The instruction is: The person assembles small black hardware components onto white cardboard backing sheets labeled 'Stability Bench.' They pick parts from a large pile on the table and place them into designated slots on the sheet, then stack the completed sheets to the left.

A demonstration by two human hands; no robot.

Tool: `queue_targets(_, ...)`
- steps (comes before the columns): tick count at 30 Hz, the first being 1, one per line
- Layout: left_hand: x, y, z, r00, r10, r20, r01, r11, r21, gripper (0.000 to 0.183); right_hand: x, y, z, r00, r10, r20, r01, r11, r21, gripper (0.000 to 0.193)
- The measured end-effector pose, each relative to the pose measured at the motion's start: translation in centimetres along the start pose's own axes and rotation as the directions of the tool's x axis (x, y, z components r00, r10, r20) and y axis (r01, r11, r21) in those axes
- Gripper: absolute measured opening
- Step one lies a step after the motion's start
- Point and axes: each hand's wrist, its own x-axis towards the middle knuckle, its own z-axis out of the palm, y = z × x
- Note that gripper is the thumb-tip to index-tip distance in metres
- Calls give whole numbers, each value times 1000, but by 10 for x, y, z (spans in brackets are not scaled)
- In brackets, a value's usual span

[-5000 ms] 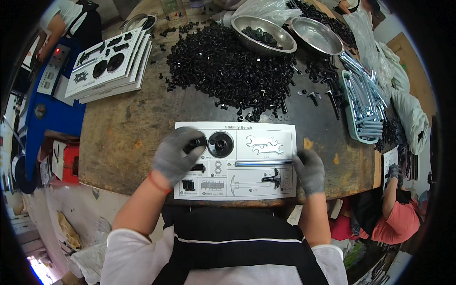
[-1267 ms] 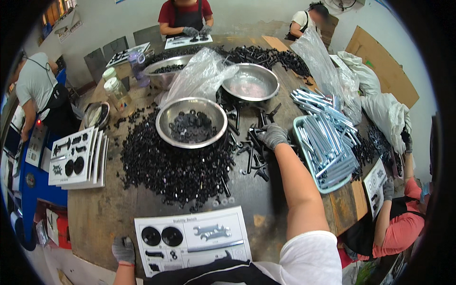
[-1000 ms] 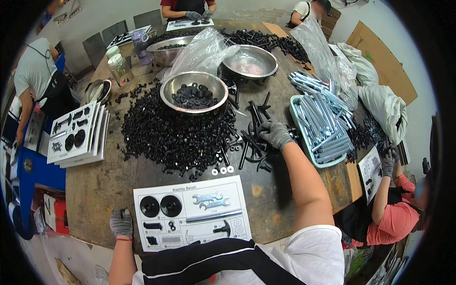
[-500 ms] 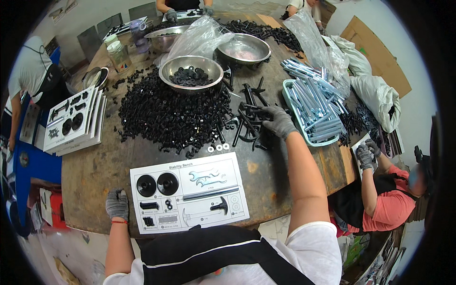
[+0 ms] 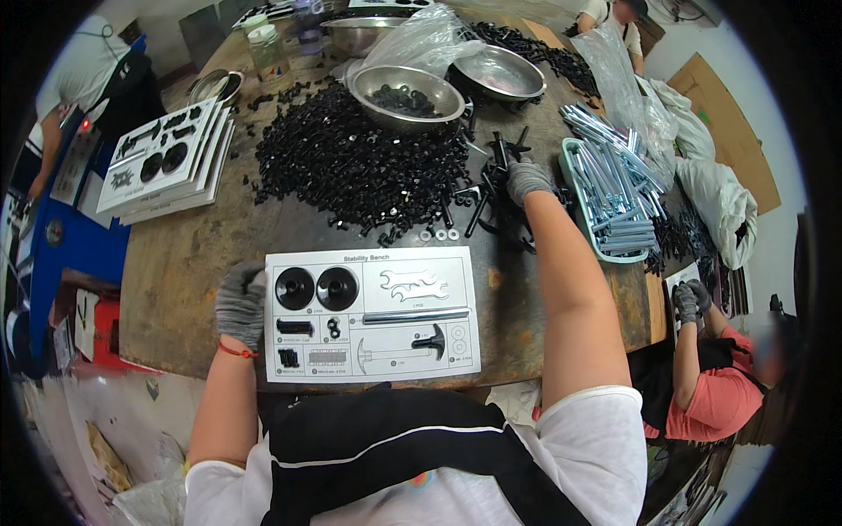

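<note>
A white board [image 5: 373, 377] with pictures and black and metal parts on it lies at the near edge of the table. My gloved left hand [image 5: 239, 302] is at its left edge, fingers curled against the rim; its fingertips are partly hidden. My gloved right hand [image 5: 530, 181] reaches forward into a loose heap of black T-shaped handles [image 5: 502, 153]. Its fingers are bent in among them, and what they hold is hidden. Three pale washers [image 5: 439, 235] lie between the board and a big pile of black bolts [image 5: 351, 158].
Steel bowls [image 5: 408, 101] stand at and behind the pile. A pale green basket [image 5: 605, 254] of metal tubes is right of my right hand. Similar boards [image 5: 167, 167] are stacked at left. A co-worker [image 5: 710, 386] sits at right, another person [image 5: 88, 79] stands at left.
My left hand has moved up to the board's left edge, and the board lies straighter. My right hand has shifted within the black handles. The whole view has shifted.
</note>
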Motion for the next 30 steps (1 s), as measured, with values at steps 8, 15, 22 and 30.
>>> queue_targets(8,-10,93,28,973,221,63,-206,960,-189,17,-28,-7,-3,923,46,-383,158,860,486,27)
queue_targets(15,1,109,55,924,281,260,-237,953,-188,24,-63,-14,12,829,-119,-547,397,814,424,17)
queue_targets(22,-2,94,54,941,156,301,-64,954,-292,23,-105,-42,38,919,-291,-267,387,536,750,20)
queue_targets(30,-7,109,47,927,234,292,-175,961,-212,19,-122,-48,14,653,-635,-412,700,714,10,34)
